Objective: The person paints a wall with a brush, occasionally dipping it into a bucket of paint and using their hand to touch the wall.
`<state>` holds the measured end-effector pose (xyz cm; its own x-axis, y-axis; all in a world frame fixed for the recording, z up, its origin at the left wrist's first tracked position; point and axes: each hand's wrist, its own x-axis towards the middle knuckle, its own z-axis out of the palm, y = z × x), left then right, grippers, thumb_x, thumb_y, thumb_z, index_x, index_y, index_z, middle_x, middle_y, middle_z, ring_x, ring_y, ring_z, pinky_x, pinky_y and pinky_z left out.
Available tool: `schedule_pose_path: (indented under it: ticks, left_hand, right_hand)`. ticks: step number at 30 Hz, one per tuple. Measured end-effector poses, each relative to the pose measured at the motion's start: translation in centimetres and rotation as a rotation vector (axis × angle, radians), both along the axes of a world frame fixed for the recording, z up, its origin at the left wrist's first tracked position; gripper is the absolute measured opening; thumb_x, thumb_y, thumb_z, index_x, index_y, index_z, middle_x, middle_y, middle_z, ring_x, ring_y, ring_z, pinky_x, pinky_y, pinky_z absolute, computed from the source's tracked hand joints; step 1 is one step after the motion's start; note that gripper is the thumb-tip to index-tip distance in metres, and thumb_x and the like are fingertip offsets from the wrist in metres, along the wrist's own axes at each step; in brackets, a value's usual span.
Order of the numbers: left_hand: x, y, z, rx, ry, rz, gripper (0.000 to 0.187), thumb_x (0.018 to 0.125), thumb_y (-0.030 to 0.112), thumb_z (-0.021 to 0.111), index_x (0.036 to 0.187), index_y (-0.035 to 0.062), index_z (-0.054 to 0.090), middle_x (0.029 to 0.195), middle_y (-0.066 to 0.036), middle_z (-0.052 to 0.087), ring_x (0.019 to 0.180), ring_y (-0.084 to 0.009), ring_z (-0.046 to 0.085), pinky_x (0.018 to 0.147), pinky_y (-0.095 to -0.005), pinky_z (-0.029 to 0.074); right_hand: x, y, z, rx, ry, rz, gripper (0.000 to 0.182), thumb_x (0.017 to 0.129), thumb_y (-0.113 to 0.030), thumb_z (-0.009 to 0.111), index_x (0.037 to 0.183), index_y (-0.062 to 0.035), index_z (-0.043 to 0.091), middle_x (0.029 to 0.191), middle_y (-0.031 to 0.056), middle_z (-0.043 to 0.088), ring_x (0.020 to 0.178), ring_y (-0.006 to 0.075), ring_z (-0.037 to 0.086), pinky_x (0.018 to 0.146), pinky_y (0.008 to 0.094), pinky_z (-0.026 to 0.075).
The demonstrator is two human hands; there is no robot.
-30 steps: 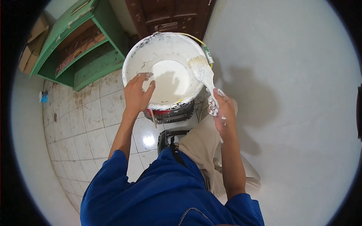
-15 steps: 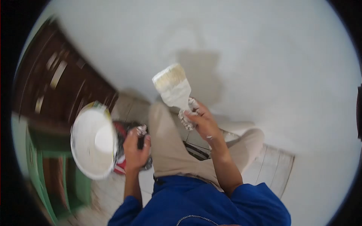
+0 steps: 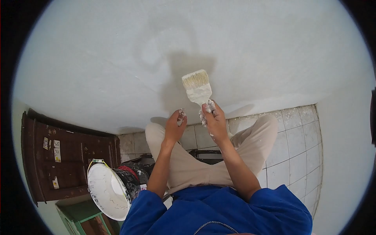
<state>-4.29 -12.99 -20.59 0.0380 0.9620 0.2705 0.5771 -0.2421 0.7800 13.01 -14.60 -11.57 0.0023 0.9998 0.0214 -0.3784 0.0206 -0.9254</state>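
Observation:
My right hand [image 3: 216,122] is closed around the handle of a wide paintbrush [image 3: 199,91]. The brush points up toward the wall, its pale bristles, ferrule and handle coated in white paint. To its left, my left hand [image 3: 174,127] is raised, apart from the brush, with fingers loosely curled and the thumb apart from them. White paint covers its fingertips, and I see nothing held in it. In front of both hands stands a whitish wall [image 3: 258,58] bearing the shadow of the brush and hand. White paint also smears the right fingers.
At lower left is a white bucket [image 3: 102,192] with paint inside, beside a dark, paint-splashed container [image 3: 131,174]. Behind them is a dark brown wooden cabinet or door [image 3: 74,156] with stickers. Green shelving [image 3: 92,221] sits below. Paint-spotted tiles [image 3: 291,145] cover the floor at right.
My left hand has moved from beside the bucket up and right, near the brush. The brush has shifted right and turned more upright. The view has swung, so the bucket appears lower.

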Motion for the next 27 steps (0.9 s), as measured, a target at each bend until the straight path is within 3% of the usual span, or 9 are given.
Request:
schedule_pose_path:
  ticks: [3,5,11,18,20,23,27]
  left_hand:
    - [0.9,1.7,-1.2,-0.171,-0.193,0.065,0.024,0.088,0.010,0.061,0.109,-0.0026,0.057,0.086,-0.013,0.066,0.077,-0.0207,0.064,0.070,-0.0323,0.049]
    - [0.2,2.3,-3.9,-0.139,-0.244,0.084,0.024,0.089,0.009,0.060,0.109,-0.0025,0.056,0.086,-0.012,0.066,0.075,-0.0186,0.063,0.069,-0.0308,0.049]
    - [-1.1,3.0,-8.2,-0.160,-0.404,0.224,0.025,0.090,0.007,0.056,0.113,-0.0017,0.051,0.088,-0.010,0.065,0.076,-0.0170,0.063,0.069,-0.0297,0.049]
    - [-2.0,2.6,-8.6,-0.261,-0.475,0.231,0.023,0.090,0.002,0.053,0.113,-0.0012,0.049,0.091,-0.007,0.058,0.080,-0.0149,0.060,0.075,-0.0281,0.050]
    - [-2.3,2.7,-8.9,-0.203,-0.460,0.210,0.024,0.091,0.005,0.054,0.113,-0.0012,0.049,0.089,-0.009,0.062,0.079,-0.0158,0.063,0.072,-0.0286,0.050]
    - [-2.1,1.9,-8.8,-0.200,-0.461,0.215,0.024,0.091,0.007,0.055,0.113,-0.0012,0.050,0.087,-0.010,0.064,0.078,-0.0160,0.064,0.070,-0.0288,0.049]
    - [-2.9,2.2,-9.6,-0.189,-0.470,0.199,0.025,0.091,0.006,0.055,0.114,-0.0007,0.051,0.086,-0.010,0.065,0.077,-0.0156,0.063,0.070,-0.0287,0.049]
  right_hand:
    - [-0.2,0.2,-3.7,-0.120,-0.001,0.006,0.019,0.098,-0.025,0.054,0.101,-0.0060,0.057,0.070,-0.0066,0.048,0.059,0.0012,0.039,0.050,0.0188,0.032]
    - [-0.8,-0.4,-4.8,-0.195,0.025,0.017,0.019,0.098,-0.025,0.054,0.100,-0.0065,0.058,0.070,-0.0065,0.048,0.058,0.0015,0.040,0.050,0.0191,0.032]
    - [-1.5,0.7,-1.5,-0.104,0.037,-0.038,0.020,0.097,-0.027,0.055,0.100,-0.0079,0.058,0.068,-0.0057,0.048,0.056,0.0024,0.041,0.048,0.0203,0.032]
    - [-1.5,-0.3,-9.2,-0.288,-0.146,-0.118,0.020,0.097,-0.026,0.055,0.102,-0.0065,0.057,0.069,-0.0058,0.048,0.058,0.0025,0.042,0.050,0.0207,0.033]
    - [-1.7,-1.1,-8.0,-0.325,-0.100,-0.090,0.021,0.097,-0.026,0.054,0.102,-0.0060,0.057,0.070,-0.0058,0.048,0.060,0.0025,0.042,0.050,0.0207,0.033]
    - [-2.2,0.4,-3.5,-0.047,-0.164,-0.114,0.018,0.098,-0.027,0.054,0.104,-0.0097,0.055,0.070,-0.0071,0.046,0.059,0.0014,0.040,0.049,0.0196,0.031]
    - [-2.9,2.7,-1.5,0.043,-0.088,-0.134,0.022,0.099,-0.025,0.052,0.105,-0.0042,0.055,0.074,-0.0043,0.049,0.064,0.0041,0.043,0.054,0.0211,0.034]
